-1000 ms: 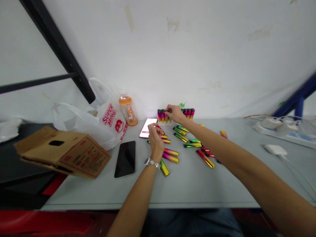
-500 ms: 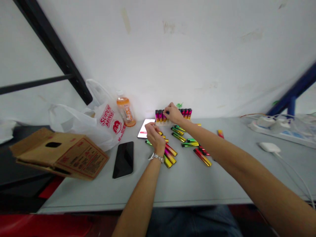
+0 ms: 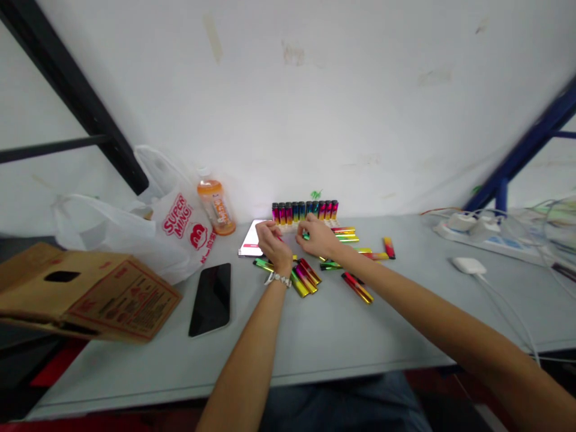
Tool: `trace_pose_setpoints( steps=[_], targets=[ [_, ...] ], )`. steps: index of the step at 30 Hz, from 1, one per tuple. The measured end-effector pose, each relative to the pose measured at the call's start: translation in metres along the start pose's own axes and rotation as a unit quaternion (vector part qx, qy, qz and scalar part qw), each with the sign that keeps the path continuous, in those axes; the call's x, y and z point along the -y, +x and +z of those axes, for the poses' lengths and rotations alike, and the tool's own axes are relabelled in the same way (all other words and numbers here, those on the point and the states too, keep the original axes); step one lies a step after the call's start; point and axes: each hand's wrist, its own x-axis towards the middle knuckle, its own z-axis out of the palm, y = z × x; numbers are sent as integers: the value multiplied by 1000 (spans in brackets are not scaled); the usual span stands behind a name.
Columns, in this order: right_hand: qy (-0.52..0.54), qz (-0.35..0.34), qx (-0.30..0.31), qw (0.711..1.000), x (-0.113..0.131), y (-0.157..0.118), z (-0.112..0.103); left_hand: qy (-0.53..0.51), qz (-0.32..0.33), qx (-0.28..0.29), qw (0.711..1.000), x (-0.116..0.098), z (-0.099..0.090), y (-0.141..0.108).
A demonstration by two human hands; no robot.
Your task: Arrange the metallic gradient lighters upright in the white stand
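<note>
Shiny metallic-coloured lighters with dark tops stand upright in a row (image 3: 301,211) in a pale holder (image 3: 288,228) against the wall. My right hand (image 3: 320,239) is just in front of this row, its fingers pinched on a green lighter (image 3: 306,235) of which only a small end shows. To its left, my left hand (image 3: 274,245) is curled closed; a reddish sliver shows by its fingers, but what it holds is mostly hidden. Several loose lighters (image 3: 308,273) lie below and between my hands. More red-and-gold lighters (image 3: 357,288) are under my right forearm.
A lit phone (image 3: 251,240) lies behind my left hand, and a dark phone (image 3: 210,300) nearer me. Further left are an orange drink bottle (image 3: 216,207), a white plastic bag (image 3: 180,240) and a cardboard box (image 3: 90,294). A charger (image 3: 468,265) and power strip (image 3: 490,237) sit right.
My right hand has drawn back from the upright row toward me and now pinches a green lighter. The row is more fully visible. The view has shifted slightly.
</note>
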Motion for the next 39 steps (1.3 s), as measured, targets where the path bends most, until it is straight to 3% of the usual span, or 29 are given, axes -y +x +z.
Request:
trace_pose_setpoints(
  steps=[6, 11, 16, 19, 22, 27, 31, 36, 39],
  targets=[
    [7, -12, 108, 994, 12, -50, -7, -51, -64, 8, 997, -20, -22, 10],
    [-47, -32, 123, 991, 21, -51, -11, 10, -98, 85, 992, -26, -40, 7],
    [-73, -2, 130, 989, 14, -42, -5, -7, -132, 118, 984, -23, -40, 5],
    [-32, 30, 107, 993, 6, -40, -1, -19, -145, 137, 980, -23, -38, 5],
    [93, 84, 52, 991, -3, -41, -1, -11, -129, 162, 978, -24, -36, 4],
    [309, 72, -40, 948, -10, -50, -9, 5, -125, 280, 952, -21, -28, -8],
    [355, 47, -66, 931, -5, -60, -10, -48, -163, 368, 914, -19, -21, -22],
    [388, 50, -71, 918, -3, -71, -6, 8, -189, 367, 911, -23, -20, -33],
    [395, 74, -124, 907, -10, -74, -3, 19, -162, 373, 913, -27, -18, -35]
  ],
)
